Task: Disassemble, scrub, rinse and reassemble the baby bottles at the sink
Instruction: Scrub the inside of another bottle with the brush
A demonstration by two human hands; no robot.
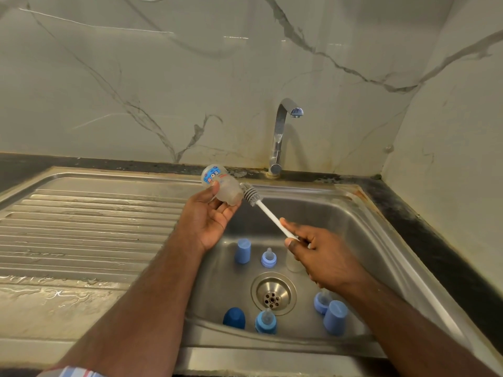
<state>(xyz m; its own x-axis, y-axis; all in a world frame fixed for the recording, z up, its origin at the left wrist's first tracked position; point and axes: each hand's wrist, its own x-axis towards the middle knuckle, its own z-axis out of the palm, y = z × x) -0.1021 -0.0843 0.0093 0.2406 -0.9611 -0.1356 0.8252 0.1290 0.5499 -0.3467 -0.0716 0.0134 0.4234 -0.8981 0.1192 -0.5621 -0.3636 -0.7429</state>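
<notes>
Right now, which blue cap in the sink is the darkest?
The navy cap at the near left of the sink; the other two caps are pale blue.

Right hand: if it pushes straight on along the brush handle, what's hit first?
Likely the bottle held in the left hand: the right hand aims the brush at its open mouth, bristles already at the rim.

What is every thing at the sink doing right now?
Bottle: open, tilted, held by left hand.
Brush: head at bottle mouth, handle pinched by right hand.
Tap: no water running.
Caps and teats: off, standing in sink.
</notes>
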